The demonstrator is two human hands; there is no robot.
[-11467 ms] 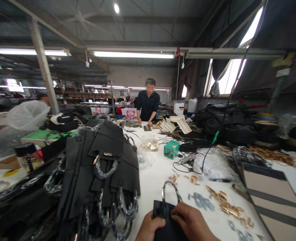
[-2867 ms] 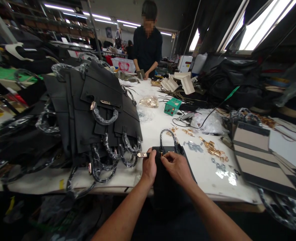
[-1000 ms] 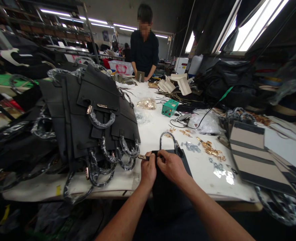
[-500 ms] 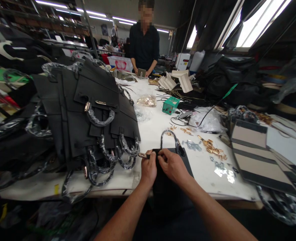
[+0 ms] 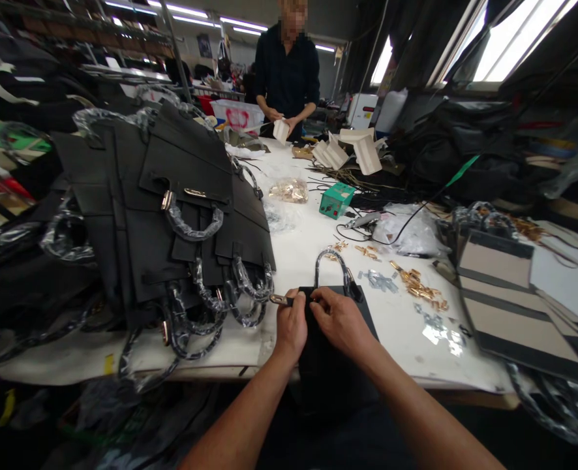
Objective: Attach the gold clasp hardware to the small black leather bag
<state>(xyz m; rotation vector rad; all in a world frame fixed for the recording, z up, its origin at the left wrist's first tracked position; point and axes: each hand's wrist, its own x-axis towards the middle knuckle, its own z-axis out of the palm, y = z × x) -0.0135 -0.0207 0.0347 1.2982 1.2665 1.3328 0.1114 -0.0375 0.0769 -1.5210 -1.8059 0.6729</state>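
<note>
The left hand [image 5: 291, 325] grips a smooth black bag [image 5: 324, 362], its handle [image 5: 330, 252] arched.

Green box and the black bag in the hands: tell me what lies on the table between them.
In the head view, a black cable and, nearer the black bag, a small scatter of gold-coloured pieces lie between it and the green box.
</note>
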